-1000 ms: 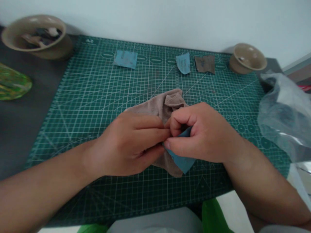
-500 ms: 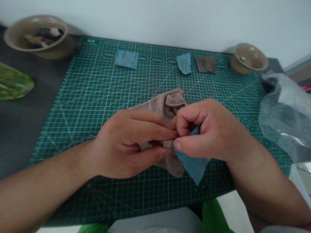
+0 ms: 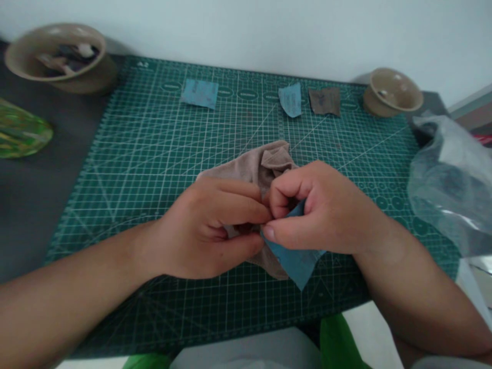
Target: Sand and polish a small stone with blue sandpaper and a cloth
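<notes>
My right hand (image 3: 307,210) is closed on a folded piece of blue sandpaper (image 3: 298,264), whose corner hangs below the thumb. My left hand (image 3: 211,228) is closed in a pinch, its fingertips meeting those of the right. Whatever lies between the left fingertips is small and mostly covered by fingers, so its kind does not show. Beneath both hands a crumpled greyish-pink cloth (image 3: 242,169) lies on the green cutting mat (image 3: 154,138).
At the mat's far side lie two blue sandpaper pieces (image 3: 200,94) and a brown one (image 3: 325,101). A small bowl (image 3: 392,92) stands far right, a larger bowl (image 3: 57,66) with scraps far left. A clear plastic bag (image 3: 438,179) and a yellow-green glassy object (image 3: 23,133) flank the mat.
My right hand has shifted slightly left with the blue sandpaper, toward the left fingers. The small pale piece seen between the left fingertips is now covered.
</notes>
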A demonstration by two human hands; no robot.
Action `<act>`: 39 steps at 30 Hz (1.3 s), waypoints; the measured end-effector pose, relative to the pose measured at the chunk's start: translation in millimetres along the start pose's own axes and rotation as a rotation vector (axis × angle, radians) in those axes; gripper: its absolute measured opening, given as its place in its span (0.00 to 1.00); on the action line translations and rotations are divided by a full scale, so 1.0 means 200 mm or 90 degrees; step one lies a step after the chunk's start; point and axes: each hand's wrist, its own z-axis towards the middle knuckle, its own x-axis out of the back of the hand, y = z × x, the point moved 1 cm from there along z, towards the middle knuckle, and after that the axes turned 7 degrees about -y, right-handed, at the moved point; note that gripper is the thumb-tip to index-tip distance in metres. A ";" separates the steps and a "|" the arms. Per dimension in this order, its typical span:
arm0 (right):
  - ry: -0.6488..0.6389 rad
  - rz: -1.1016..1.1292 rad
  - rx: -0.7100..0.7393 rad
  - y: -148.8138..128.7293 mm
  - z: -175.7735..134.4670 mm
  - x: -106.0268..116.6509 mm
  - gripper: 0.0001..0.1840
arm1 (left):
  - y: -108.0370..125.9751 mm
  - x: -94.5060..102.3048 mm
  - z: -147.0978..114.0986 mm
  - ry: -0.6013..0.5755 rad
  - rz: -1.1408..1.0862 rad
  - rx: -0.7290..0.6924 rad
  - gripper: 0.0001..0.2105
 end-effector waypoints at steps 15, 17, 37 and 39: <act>0.025 -0.033 0.006 0.01 0.00 -0.01 0.11 | 0.00 0.00 0.00 0.011 0.029 -0.012 0.05; 0.019 -0.049 0.010 0.01 0.01 -0.01 0.11 | 0.00 0.00 0.00 -0.005 0.048 -0.013 0.06; -0.044 0.217 -0.021 0.01 -0.04 0.03 0.17 | 0.05 0.03 -0.02 0.032 -0.053 -0.014 0.06; -0.056 0.242 -0.019 0.01 -0.04 0.03 0.18 | 0.06 0.03 -0.03 0.049 -0.063 -0.013 0.08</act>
